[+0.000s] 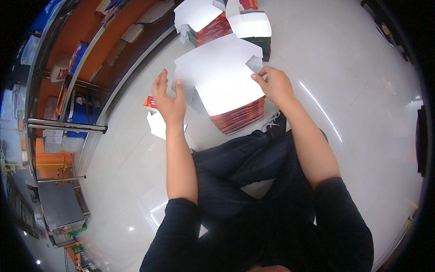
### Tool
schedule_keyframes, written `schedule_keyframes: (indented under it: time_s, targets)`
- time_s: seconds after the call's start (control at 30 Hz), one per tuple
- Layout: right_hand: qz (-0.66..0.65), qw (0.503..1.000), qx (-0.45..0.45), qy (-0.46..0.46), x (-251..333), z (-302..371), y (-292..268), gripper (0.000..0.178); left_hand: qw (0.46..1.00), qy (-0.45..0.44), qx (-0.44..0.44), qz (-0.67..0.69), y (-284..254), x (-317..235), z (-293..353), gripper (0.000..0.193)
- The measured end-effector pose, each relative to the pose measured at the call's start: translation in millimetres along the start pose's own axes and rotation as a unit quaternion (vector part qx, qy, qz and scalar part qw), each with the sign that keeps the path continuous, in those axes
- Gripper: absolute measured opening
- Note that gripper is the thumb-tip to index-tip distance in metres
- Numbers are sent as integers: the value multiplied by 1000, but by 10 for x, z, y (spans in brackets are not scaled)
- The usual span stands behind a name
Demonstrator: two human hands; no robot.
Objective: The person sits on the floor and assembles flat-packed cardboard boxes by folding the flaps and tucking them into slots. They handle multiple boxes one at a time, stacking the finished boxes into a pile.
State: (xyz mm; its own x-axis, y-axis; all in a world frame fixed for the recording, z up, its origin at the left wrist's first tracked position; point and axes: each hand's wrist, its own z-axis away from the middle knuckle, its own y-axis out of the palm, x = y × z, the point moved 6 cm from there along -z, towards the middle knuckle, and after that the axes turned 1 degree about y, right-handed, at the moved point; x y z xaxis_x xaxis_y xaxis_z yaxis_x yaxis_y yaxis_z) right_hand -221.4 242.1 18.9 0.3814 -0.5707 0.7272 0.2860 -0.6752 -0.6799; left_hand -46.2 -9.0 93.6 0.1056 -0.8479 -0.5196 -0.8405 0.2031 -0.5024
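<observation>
In front of my crossed legs a stack of flat paper food boxes (240, 117) lies on the floor, with red-orange printed edges. The top box blank (226, 75) shows its plain white side and has cut flaps at its corners. My right hand (276, 86) pinches the small flap at its right edge between thumb and fingers. Raised by the left side of the stack, my left hand (170, 97) has its fingers spread and holds nothing. Just beyond that hand, a small red and white carton (156, 121) sits on the floor, partly hidden by my wrist.
Further stacks of box blanks stand beyond, one with red sides (213, 29) and one with dark green sides (267, 47). Along the left runs a metal-framed shelf (68, 127) holding packages. A grey-topped box (61, 206) stands at the lower left. The floor (362, 118) is shiny pale tile.
</observation>
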Motion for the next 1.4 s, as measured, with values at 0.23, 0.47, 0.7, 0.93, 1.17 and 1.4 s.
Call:
schedule_keyframes:
  time_s: [0.23, 0.47, 0.7, 0.93, 1.17, 1.4]
  targets:
    - [97, 955, 99, -261, 341, 426, -163, 28, 912, 218, 346, -18, 148, -1060, 343, 42]
    - [146, 957, 186, -167, 106, 271, 218, 18, 831, 3, 539, -139, 459, -466, 567, 22]
    - [139, 955, 208, -158, 135, 284, 190, 22, 813, -8, 566, -135, 463, -438, 598, 23]
    - [130, 958, 216, -138, 54, 317, 219, 23, 803, -16, 584, -121, 461, -445, 575, 29]
    - [130, 952, 245, -129, 123, 328, 185, 26, 822, -56, 566, -17, 320, -503, 496, 41]
    - [8, 978, 103, -180, 303, 332, -193, 42, 909, -274, 289, 127, -702, 539, -22, 34]
